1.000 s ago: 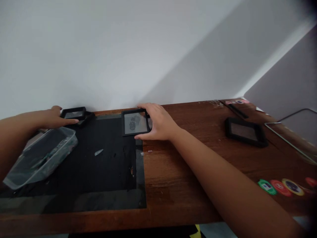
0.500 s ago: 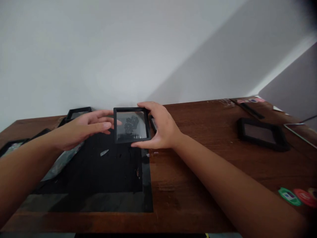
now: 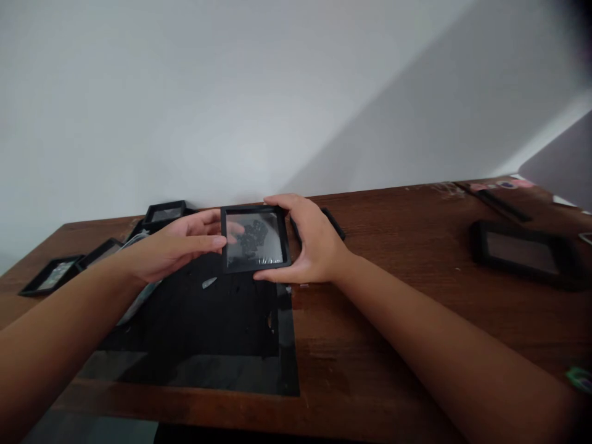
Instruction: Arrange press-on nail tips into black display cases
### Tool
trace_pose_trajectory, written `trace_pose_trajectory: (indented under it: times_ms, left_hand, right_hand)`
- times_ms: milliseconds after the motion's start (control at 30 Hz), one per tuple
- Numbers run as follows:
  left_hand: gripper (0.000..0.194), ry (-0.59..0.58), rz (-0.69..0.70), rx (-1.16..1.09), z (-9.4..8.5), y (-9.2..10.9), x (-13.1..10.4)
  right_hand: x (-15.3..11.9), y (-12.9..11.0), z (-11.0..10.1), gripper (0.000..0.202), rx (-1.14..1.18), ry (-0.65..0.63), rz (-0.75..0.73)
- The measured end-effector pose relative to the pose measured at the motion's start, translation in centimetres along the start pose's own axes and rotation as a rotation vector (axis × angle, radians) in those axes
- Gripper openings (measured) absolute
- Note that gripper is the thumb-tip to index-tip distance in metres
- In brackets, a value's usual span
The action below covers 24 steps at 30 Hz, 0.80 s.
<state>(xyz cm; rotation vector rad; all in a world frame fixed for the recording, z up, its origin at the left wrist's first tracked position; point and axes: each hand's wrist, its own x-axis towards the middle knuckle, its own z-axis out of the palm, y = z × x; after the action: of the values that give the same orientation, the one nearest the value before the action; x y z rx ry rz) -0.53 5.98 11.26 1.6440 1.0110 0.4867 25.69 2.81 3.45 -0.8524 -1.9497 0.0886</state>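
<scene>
Far left, a small black case (image 3: 50,275) on the wooden table; here's the left hand (image 3: 169,248), thumb and fingers pinching the near edge of a clear-windowed black frame (image 3: 254,239), up over the dark mat (image 3: 203,327); the right hand (image 3: 314,243) clasps its other side; far right, a thicker frame (image 3: 522,253) lies flat
</scene>
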Motion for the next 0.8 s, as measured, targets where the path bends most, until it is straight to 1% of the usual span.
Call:
trace_pose_trajectory:
  times_ms: [67,133,200,233,333,400,433,500,567,633,667,733,800]
  left_hand:
    - [0.068,0.096,0.007,0.04,-0.3,0.0,0.1]
    - [0.078,0.244,0.04,0.123,-1.2,0.0,0.3]
    - [0.083,0.385,0.073,0.231,-2.6,0.0,0.7]
    - [0.084,0.434,0.077,0.288,-3.5,0.0,0.9]
    - [0.088,0.583,0.029,0.507,-6.0,-0.4,1.4]
    - [0.089,0.692,0.011,0.669,-7.3,-0.8,1.5]
    - [0.089,0.724,0.004,0.742,-7.8,-0.9,1.5]
    - [0.089,0.745,-0.011,0.854,-8.5,-1.0,1.5]
    - [0.09,0.707,-0.052,0.887,-9.2,-1.2,1.7]
    - [0.09,0.689,-0.132,0.899,-10.1,-1.5,2.4]
    - [0.088,0.692,-0.18,0.898,-10.7,-1.8,2.8]
    - [0.079,0.735,-0.27,0.886,-12.1,-2.5,3.8]
    - [0.068,0.744,-0.324,0.893,-13.5,-3.5,4.7]
  right_hand:
    - [0.0,0.0,-0.1,0.099,-0.014,-0.001,-0.025]
    - [0.0,0.1,-0.1,0.1,-0.034,-0.008,-0.029]
    - [-0.1,0.3,-0.2,0.101,-0.053,-0.028,-0.005]
    - [-0.1,0.3,-0.2,0.102,-0.059,-0.039,0.008]
    - [0.0,0.4,-0.4,0.102,-0.068,-0.06,0.017]
    - [0.0,0.5,-0.5,0.101,-0.08,-0.062,0.007]
    - [0.0,0.5,-0.5,0.101,-0.087,-0.059,0.001]
    - [0.0,0.5,-0.6,0.101,-0.093,-0.042,-0.022]
    - [0.0,0.7,-0.7,0.1,-0.092,-0.02,-0.056]
    - [0.0,1.0,-0.7,0.098,-0.095,-0.001,-0.093]
    - [-0.1,1.1,-0.7,0.098,-0.099,0.007,-0.106]
    - [-0.1,1.4,-0.7,0.098,-0.113,0.025,-0.121]
    - [-0.1,1.5,-0.7,0.097,-0.122,0.044,-0.125]
